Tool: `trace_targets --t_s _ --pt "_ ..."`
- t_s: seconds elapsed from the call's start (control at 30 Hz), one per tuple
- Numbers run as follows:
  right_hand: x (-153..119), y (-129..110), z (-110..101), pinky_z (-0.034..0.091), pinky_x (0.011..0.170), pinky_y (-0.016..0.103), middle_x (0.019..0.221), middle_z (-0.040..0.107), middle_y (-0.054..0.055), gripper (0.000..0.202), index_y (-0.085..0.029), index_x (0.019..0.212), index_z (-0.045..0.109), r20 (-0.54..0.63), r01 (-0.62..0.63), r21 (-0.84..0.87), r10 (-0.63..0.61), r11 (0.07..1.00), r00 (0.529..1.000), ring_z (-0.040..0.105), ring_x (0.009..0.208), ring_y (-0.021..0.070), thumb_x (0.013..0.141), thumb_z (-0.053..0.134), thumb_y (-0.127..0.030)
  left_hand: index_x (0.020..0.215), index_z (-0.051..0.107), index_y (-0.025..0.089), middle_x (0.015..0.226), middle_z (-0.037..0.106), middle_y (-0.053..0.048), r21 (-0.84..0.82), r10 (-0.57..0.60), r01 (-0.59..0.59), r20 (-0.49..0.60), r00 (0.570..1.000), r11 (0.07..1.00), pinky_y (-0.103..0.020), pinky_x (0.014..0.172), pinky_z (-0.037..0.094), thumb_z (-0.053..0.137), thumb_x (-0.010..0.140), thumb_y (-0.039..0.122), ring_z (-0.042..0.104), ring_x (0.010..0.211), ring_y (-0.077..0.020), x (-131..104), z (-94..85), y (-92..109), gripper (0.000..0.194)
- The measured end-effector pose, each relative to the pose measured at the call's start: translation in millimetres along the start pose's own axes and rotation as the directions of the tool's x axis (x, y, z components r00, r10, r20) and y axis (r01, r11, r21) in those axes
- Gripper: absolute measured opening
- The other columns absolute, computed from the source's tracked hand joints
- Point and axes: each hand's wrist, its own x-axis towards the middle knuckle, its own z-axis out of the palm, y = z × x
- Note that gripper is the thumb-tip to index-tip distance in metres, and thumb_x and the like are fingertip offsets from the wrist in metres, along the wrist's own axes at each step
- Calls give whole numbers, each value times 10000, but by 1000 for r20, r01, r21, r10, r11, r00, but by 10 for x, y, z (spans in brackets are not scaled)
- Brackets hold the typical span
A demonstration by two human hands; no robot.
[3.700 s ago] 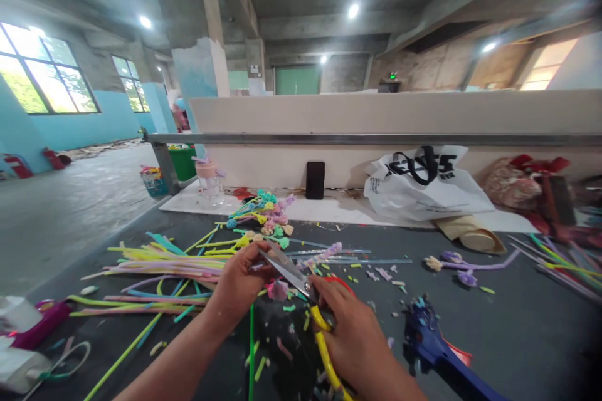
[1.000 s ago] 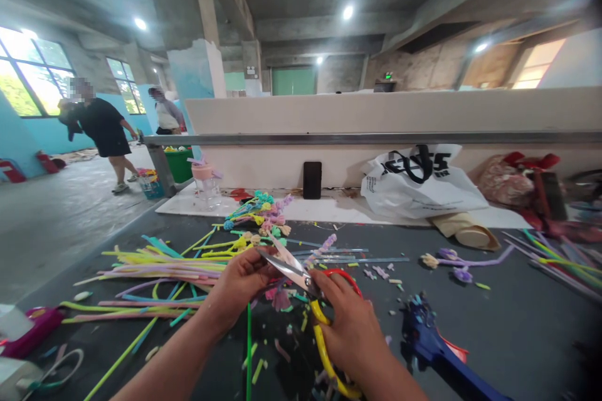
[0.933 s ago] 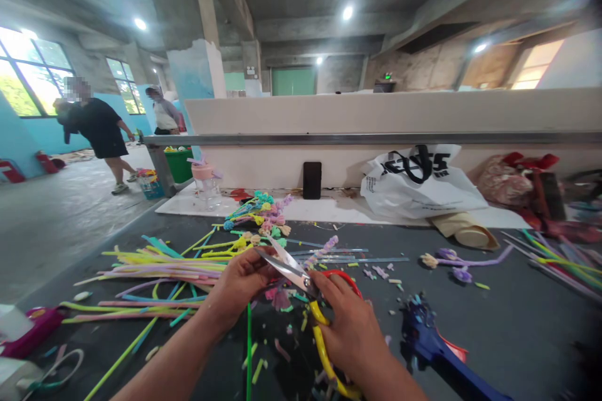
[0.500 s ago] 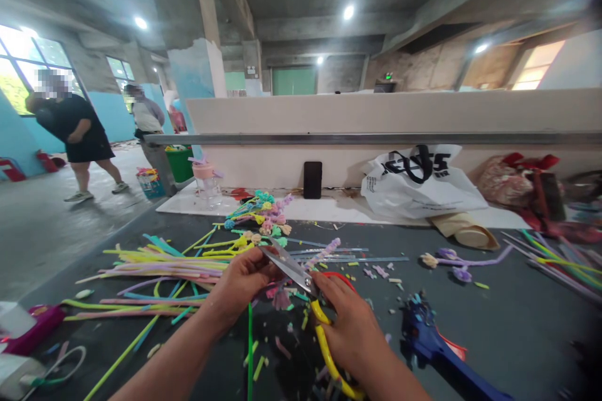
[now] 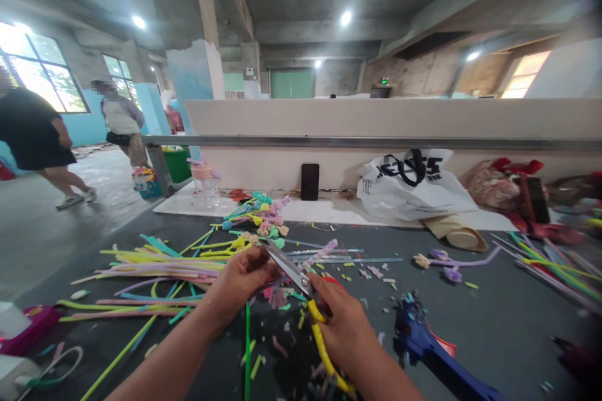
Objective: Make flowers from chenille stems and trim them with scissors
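My right hand (image 5: 341, 313) is closed round the yellow handles of a pair of scissors (image 5: 291, 268). The blades point up and left, just past the fingertips of my left hand (image 5: 247, 276). That left hand is closed in a pinch; what sits between its fingers is mostly hidden, with a bit of purple showing beside the blades. Under the scissors lies a pink fuzzy piece (image 5: 276, 296). A green pipe cleaner (image 5: 247, 351) runs down the table below my left hand. Left of it lies a pile of coloured pipe cleaners (image 5: 160, 265).
Finished fuzzy flowers (image 5: 258, 213) are heaped behind my hands. A blue glue gun (image 5: 423, 338) lies to the right, near a purple flower stem (image 5: 463, 260). Clippings litter the table. A phone (image 5: 310, 182), a white bag (image 5: 414, 185) and a lidded cup (image 5: 204, 180) stand along the back.
The view has turned slightly right. Two people at the left have shifted toward the left edge. My hands and the scissors keep nearly the same pose.
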Motion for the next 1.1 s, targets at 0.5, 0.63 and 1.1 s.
trace_targets --t_s 0.5,0.63,1.1 --pt "29 14 -17 462 763 342 1076 588 57 510 -267 1163 480 53 -35 -157 43 987 998 566 940 217 673 482 -126 936 598 189 787 646 11 -90 10 -20 -113 994 996 -212 684 458 676 667 262 599 705 -108 32 31 -17 290" --pt "28 -35 -34 459 680 340 1082 570 78 557 -271 1184 464 49 -65 -309 85 949 995 575 889 240 646 488 -129 909 616 185 770 663 8 -98 19 -31 -123 992 995 -219 690 465 705 622 238 606 720 -122 32 7 -46 306" --pt "32 -68 -21 436 652 297 1015 573 70 540 -265 1178 475 38 -56 -365 75 929 996 573 848 225 651 502 -147 859 630 178 740 632 22 15 31 -29 -117 993 999 -181 662 463 670 663 237 578 680 -87 18 -22 -79 209"
